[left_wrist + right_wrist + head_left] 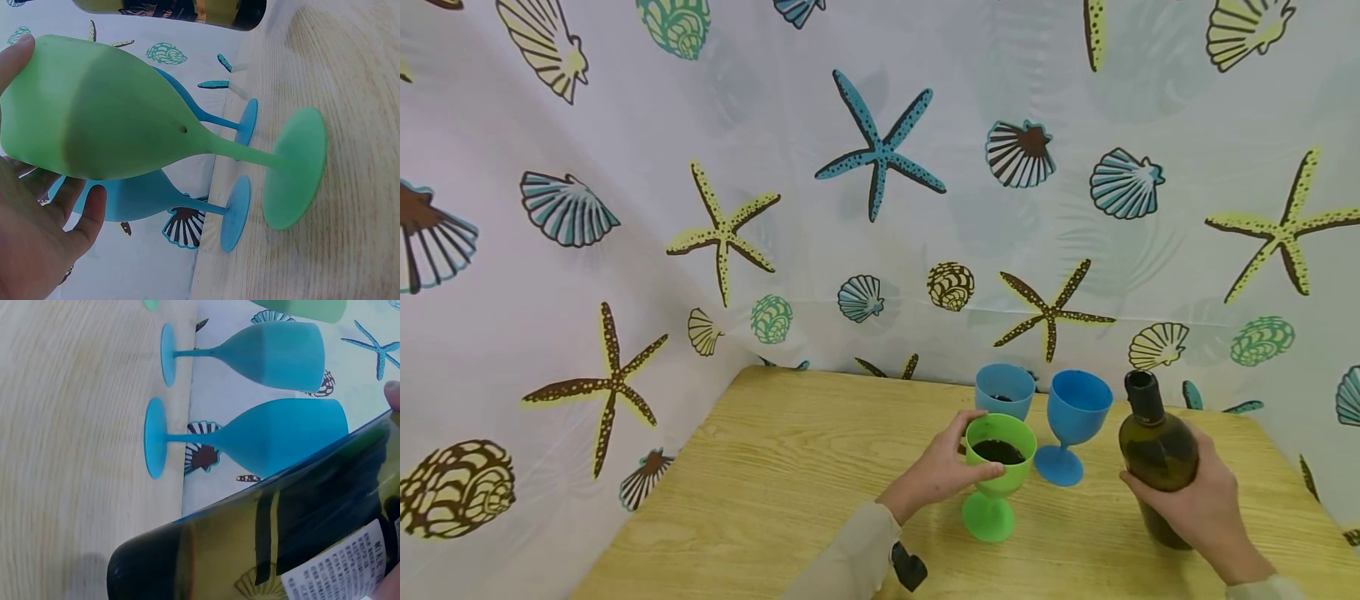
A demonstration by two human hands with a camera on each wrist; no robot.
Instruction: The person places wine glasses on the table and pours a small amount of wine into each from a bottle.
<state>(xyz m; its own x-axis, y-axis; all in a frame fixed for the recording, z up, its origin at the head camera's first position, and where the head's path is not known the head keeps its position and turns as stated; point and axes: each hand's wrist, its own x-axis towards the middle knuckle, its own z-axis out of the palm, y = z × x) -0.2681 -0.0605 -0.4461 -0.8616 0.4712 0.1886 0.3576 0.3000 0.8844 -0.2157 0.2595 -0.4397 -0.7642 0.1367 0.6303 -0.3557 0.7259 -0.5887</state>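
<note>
My left hand (pixel 934 469) holds a green goblet (pixel 1019 477) by its bowl, thumb on the near side and fingers on the far side. Dark liquid (pixel 997 452) stands inside it. In the left wrist view the goblet's round foot (pixel 296 169) is at the wooden tabletop. My right hand (pixel 1213 500) grips a dark green glass bottle (pixel 1161 450) around its body, neck up and leaning slightly left. A white printed label (pixel 337 565) shows on the bottle in the right wrist view. Its open mouth is apart from the goblets.
Behind the green goblet stands a lighter blue goblet (pixel 1004 385) with some dark liquid. A blue goblet (pixel 1078 410) stands upright between it and the bottle. The wooden table (pixel 760 467) meets a curtain (pixel 925 242) printed with shells and starfish at its back edge.
</note>
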